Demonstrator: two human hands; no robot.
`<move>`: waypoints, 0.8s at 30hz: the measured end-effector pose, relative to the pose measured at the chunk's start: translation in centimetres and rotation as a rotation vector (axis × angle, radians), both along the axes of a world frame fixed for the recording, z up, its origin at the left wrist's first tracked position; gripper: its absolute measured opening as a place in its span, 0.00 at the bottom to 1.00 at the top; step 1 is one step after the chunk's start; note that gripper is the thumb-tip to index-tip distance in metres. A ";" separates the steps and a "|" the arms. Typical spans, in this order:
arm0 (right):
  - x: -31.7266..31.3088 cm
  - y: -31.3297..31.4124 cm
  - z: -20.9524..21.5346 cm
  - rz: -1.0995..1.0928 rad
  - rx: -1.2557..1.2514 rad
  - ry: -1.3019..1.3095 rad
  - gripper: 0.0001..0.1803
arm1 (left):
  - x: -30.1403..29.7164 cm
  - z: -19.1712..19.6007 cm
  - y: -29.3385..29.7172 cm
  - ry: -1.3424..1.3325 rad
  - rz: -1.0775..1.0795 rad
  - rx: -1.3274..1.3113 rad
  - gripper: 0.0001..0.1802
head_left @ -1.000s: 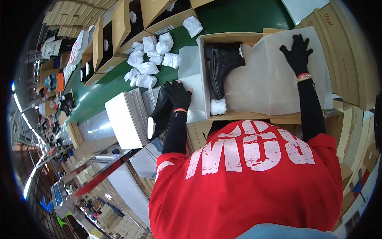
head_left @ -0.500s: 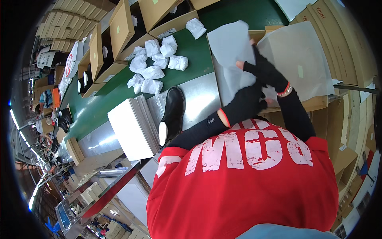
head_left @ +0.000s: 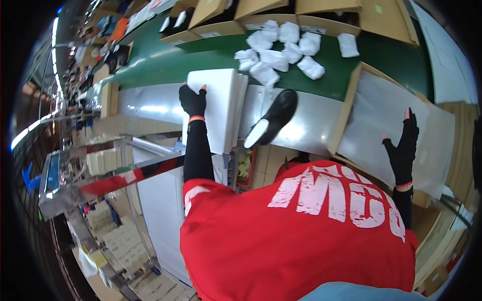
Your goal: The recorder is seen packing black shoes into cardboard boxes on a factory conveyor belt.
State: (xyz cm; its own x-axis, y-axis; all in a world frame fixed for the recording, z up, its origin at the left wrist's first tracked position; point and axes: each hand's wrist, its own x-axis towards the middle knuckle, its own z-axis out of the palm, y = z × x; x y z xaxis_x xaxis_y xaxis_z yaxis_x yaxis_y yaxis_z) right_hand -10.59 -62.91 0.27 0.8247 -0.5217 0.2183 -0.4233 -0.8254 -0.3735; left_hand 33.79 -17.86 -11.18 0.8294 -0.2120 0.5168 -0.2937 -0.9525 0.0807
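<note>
My left hand, in a black fingerless glove, grips the left edge of a stack of white sheets, its thumb on the top face. How many sheets it grasps cannot be told. My right hand, gloved alike, is open, its thumb and fingers spread on translucent tissue paper. This paper lines an open cardboard box and spreads over its right side. Between my hands lies a black shoe with a white insert at its opening, on the metal edge of the bench.
Several white wrapped bundles lie on the green work surface. Open boxes with dark contents line its far side. Large cardboard panels stand at the right. At the lower left is a metal-framed rack.
My left hand has left the tissue paper and moved left to the white stack. My right hand stays at the paper, which now lies flatter in the box. The view has turned.
</note>
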 end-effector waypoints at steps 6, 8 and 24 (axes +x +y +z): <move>2.8 4.3 -1.5 0.157 0.251 -0.060 0.41 | 1.7 -0.3 7.2 0.585 0.285 -0.035 0.45; 3.0 4.8 -1.6 0.164 0.294 -0.041 0.40 | -0.3 1.5 5.2 0.379 0.365 0.094 0.37; 0.4 3.1 -1.8 0.140 0.365 -0.058 0.38 | -1.5 0.0 6.1 -0.163 0.234 0.052 0.27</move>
State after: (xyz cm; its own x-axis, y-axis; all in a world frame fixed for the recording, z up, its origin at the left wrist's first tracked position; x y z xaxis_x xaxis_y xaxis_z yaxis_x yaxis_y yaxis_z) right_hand -10.22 -59.81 -1.54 0.8852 -0.4568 0.0877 -0.2852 -0.6819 -0.6735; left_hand 32.29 -11.77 -11.21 0.7656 -0.0546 0.6409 -0.0708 -0.9975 -0.0003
